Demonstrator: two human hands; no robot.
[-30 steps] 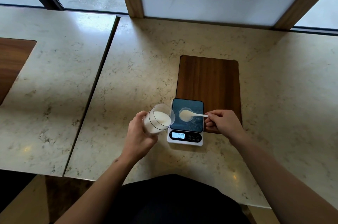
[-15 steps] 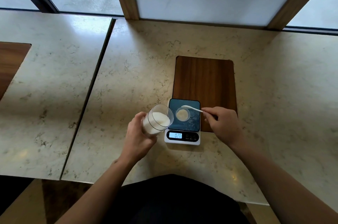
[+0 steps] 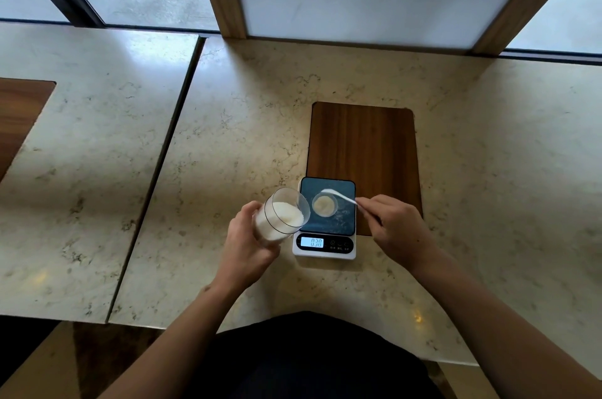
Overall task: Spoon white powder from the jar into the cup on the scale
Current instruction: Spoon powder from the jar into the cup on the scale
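Observation:
My left hand (image 3: 246,243) grips a clear jar (image 3: 282,215) of white powder, tilted with its open mouth toward the scale. A small white kitchen scale (image 3: 325,247) with a dark platform and a lit display stands on the marble counter. A small clear cup (image 3: 324,205) holding some powder sits on the platform. My right hand (image 3: 395,227) pinches a white plastic spoon (image 3: 338,195) by its handle; the bowl hovers just beyond the cup's far rim. Spilled grains dot the platform to the right of the cup.
A dark wooden inset panel (image 3: 363,144) lies in the marble counter (image 3: 244,125) behind and under the scale's far end. A seam (image 3: 156,177) splits the counter from a second slab on the left. Wood-framed windows rise along the far edge.
The spoon has lifted out of the cup and its bowl now sits above the cup's far rim. The jar stays tilted in my left hand. The camera view has shifted slightly.

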